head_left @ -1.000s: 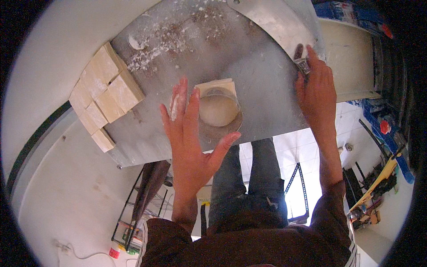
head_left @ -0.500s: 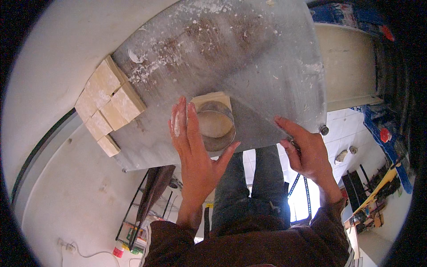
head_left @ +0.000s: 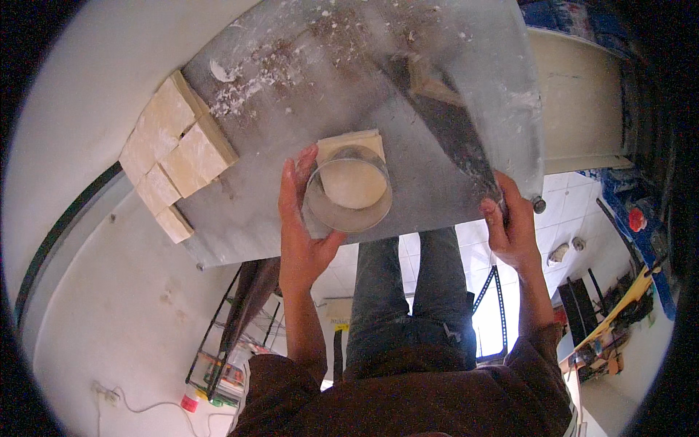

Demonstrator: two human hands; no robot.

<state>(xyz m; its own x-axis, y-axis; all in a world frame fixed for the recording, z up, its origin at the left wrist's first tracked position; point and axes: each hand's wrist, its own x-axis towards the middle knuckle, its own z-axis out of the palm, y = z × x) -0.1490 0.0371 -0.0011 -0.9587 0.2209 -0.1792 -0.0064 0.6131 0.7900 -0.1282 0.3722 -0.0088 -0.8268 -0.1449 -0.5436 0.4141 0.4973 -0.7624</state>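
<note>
A round metal ring cutter (head_left: 348,221) stands over the front of a small stack of square dough sheets (head_left: 364,138) at the table's near edge. Pale dough shows through the ring. My left hand (head_left: 298,233) curves round the ring's left side, fingers at the far rim and thumb at the near one. My right hand (head_left: 513,226) is closed on the handle end of a large dark knife (head_left: 455,135). Its broad blade slants far and left over the table. A tan patch near the tip could be dough or a reflection; I cannot tell.
Overlapping stacks of square dough sheets (head_left: 175,153) lie along the left edge of the metal table (head_left: 255,197). White flour (head_left: 255,91) and scraps are strewn over its far part. A wall borders the left. A wire rack (head_left: 211,371) stands below left, and a pale board (head_left: 579,102) adjoins the right.
My left hand has gone from spread fingers beside the ring to a hold round it. My right hand has moved slightly right, and the knife blade has swung away from the dough.
</note>
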